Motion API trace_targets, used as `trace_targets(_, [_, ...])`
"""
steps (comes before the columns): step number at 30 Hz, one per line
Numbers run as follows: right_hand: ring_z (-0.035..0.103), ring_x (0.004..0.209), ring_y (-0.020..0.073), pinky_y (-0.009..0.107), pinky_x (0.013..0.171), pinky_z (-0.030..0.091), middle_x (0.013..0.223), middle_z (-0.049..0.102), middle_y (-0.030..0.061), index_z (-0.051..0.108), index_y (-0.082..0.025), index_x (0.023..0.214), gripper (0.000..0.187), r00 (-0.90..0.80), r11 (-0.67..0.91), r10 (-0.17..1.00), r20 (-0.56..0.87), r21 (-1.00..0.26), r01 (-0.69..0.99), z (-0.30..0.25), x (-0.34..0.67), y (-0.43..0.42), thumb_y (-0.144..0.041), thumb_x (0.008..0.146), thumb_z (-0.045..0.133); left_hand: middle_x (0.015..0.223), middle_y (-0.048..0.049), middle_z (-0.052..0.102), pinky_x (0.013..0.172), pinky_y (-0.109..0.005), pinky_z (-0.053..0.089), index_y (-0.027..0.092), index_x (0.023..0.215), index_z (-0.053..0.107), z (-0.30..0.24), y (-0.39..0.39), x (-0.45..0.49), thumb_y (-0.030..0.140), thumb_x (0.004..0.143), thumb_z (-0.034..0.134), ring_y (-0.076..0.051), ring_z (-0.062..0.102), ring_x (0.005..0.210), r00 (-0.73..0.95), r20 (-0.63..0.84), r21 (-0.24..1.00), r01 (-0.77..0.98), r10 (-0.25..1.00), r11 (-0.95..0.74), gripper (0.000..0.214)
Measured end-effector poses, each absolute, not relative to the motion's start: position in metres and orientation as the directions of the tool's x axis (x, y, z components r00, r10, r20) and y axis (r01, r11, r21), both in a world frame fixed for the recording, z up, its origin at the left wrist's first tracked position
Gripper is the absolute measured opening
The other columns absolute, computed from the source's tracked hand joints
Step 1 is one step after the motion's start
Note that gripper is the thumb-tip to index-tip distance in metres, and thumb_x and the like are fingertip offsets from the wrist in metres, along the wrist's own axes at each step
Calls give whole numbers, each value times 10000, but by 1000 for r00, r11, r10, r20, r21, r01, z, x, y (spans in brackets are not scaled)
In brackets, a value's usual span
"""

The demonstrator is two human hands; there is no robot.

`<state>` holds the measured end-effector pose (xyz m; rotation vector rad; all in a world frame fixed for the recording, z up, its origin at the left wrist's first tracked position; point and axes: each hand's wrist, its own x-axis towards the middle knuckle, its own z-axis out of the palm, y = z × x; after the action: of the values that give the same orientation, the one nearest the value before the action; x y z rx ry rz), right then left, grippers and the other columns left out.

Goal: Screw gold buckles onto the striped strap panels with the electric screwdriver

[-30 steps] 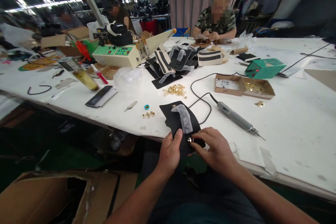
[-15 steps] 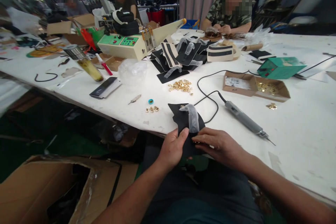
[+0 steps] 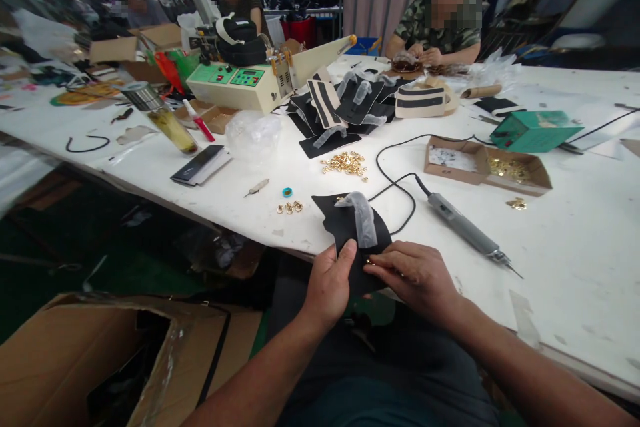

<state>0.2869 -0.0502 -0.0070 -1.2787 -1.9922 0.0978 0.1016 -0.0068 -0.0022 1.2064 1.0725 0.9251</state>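
Note:
A black leather-like panel with a strap wrapped in whitish film is held over the table's front edge. My left hand grips its left side, thumb on top. With thumb and forefinger pinched, my right hand has a small gold metal fitting against the panel's lower right face; its exact kind is too small to make out. Several gold rings lie left of the panel, near a small blue round item. Beyond it sits a heap of gold fittings.
A grey pen-shaped electric tool lies at right, its cord looping behind the panel. Farther back are cardboard trays, a green box, stacked black panels and a cream machine. Across the table sits a person in a camouflage shirt.
The panel has shifted slightly left and tilted. My right fingers have moved up a little, and the gold fitting between them shows more clearly.

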Motion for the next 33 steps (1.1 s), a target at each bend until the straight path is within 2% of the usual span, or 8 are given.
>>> trace_targets(4, [706,689,166,293,622,546,843,771,46,763,-229,1002,65,-91,474,761,642,-455,754,-8,276,-57,-272,954,760,832,-12,717,872,-297,494,162,855,706,-2,-8,103,537,978,616,-202,635,863,212,-105,994,10,972,105,404])
trace_targets(10, [689,749,171,314,672,549,947,769,59,732,-232,1135,219,-196,562,726,659,-405,721,-12,283,-71,-130,940,730,1125,-67,789,1052,-365,477,172,1059,756,-3,-5,105,533,962,655,-267,679,1127,245,-160,958,-194,956,209,387])
trace_targets(15, [698,877,203,342,767,573,1019,733,71,735,-256,1109,198,12,439,786,618,-572,693,-10,291,-75,-182,925,741,1127,-84,805,1007,-380,538,175,1094,768,2,-8,107,515,948,691,-285,722,1118,291,-213,906,-299,933,300,378])
trace_targets(19, [697,895,237,367,776,580,1064,722,87,697,-222,1198,370,349,65,911,219,-912,404,-1,297,-69,-455,916,752,1125,-107,810,958,-420,583,164,1218,749,8,-17,102,503,944,707,-299,758,1041,435,-246,864,-307,866,399,438])
trace_targets(21, [684,810,221,326,699,562,946,734,63,709,-197,1093,392,255,-105,965,-59,-980,171,5,299,-69,-551,926,711,1162,-126,803,1001,-438,571,148,1243,748,11,-20,100,467,938,728,-313,749,1087,512,-227,856,-302,829,420,442])
trace_targets(23, [654,753,199,293,668,530,839,724,40,707,-186,933,400,134,-164,979,-152,-983,85,11,297,-72,-586,928,693,1179,-137,800,1078,-459,529,137,1237,757,12,-19,99,446,949,720,-323,728,1155,527,-202,846,-330,826,418,425])
trace_targets(29, [644,779,211,302,712,521,806,711,30,710,-189,808,428,13,-96,995,-97,-950,298,8,295,-87,-594,938,661,1341,-87,746,1267,-404,320,185,1170,794,20,2,102,409,922,750,-293,539,1437,191,-176,833,-494,966,249,337])
trace_targets(33, [636,727,193,294,664,520,762,675,13,697,-205,800,360,69,8,997,42,-897,443,13,307,-84,-532,948,673,1361,-102,733,1219,-437,390,187,1255,762,33,5,102,365,936,734,-301,607,1362,366,-132,852,-434,921,294,366])
